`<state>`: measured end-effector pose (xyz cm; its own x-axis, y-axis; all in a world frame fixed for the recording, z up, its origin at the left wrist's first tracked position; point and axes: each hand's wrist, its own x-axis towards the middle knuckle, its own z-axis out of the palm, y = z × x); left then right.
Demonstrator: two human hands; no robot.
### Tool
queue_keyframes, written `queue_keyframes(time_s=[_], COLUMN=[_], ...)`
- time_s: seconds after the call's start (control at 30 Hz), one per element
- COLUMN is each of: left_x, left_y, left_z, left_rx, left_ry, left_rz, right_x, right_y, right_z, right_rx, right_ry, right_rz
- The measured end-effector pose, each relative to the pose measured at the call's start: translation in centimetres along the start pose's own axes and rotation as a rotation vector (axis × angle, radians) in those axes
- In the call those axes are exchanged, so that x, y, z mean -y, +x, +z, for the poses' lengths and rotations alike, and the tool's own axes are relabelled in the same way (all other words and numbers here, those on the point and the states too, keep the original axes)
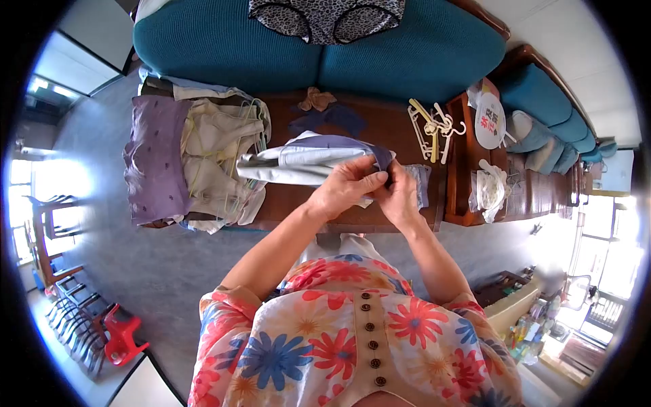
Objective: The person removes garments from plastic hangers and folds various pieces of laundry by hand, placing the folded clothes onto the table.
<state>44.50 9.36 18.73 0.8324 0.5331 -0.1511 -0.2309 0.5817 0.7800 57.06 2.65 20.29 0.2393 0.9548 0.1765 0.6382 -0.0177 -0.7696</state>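
Observation:
A light grey garment with a dark purple band [298,159] is held up in front of me, folded together and stretching out to the left. My left hand [344,184] pinches its right end near the band. Close beside it, my right hand [399,195] has its fingers closed on the dark band at the same end. The two thumbs nearly meet there. Under the garment, the brown seat [298,211] carries a dark blue cloth [346,121] and a small brown cloth [317,100]. What kind of garment I hold cannot be made out.
A purple garment [154,159] and pale clothes on hangers [220,159] lie stacked at left. White and yellow hangers [434,132] lie at right. Leopard-print underpants [329,17] hang over the teal backrest [407,57]. A round fan [489,121] and white cloth bundle [489,190] sit farther right.

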Motion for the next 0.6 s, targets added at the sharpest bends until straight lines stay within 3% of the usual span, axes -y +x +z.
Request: queue_keyframes(time_s=[0.03, 0.1, 0.17, 0.23, 0.27, 0.37, 0.43, 0.47, 0.6], left_x=[-0.4, -3.2, -6.1, -6.3, -6.2, -1.7, 0.2, 1.7, 4.9], left_y=[-0.6, -2.4, -4.5, -4.9, -4.6, -3.4, -2.7, -2.1, -0.4], left_z=[-0.2, -2.3, -4.3, -5.8, -5.9, -5.3, -4.3, -4.2, -3.6], left_rx=[0.004, -0.068, -0.183, -0.21, -0.135, 0.168, 0.119, 0.108, 0.187], left_ry=[0.014, 0.599, 0.454, 0.638, 0.775, 0.569, 0.571, 0.421, 0.598], left_rz=[0.025, -0.078, -0.115, 0.13, 0.099, -0.094, -0.1, -0.094, -0.148], right_x=[0.3, 1.3, 2.7, 3.5, 3.9, 3.9, 4.3, 4.1, 4.4], right_y=[0.1, 0.8, 1.5, 1.6, 1.7, 2.0, 2.1, 2.1, 2.2], right_z=[0.0, -0.3, -0.8, -0.6, -0.2, -0.4, -1.5, -1.8, -3.3], right_rx=[0.006, 0.016, 0.027, 0.113, 0.128, 0.187, 0.215, 0.195, 0.117], right_ry=[-0.007, 0.042, 0.155, 0.188, 0.174, 0.181, 0.266, 0.316, 0.303], right_rz=[0.005, 0.004, -0.001, -0.03, -0.072, -0.038, 0.104, 0.083, 0.069])
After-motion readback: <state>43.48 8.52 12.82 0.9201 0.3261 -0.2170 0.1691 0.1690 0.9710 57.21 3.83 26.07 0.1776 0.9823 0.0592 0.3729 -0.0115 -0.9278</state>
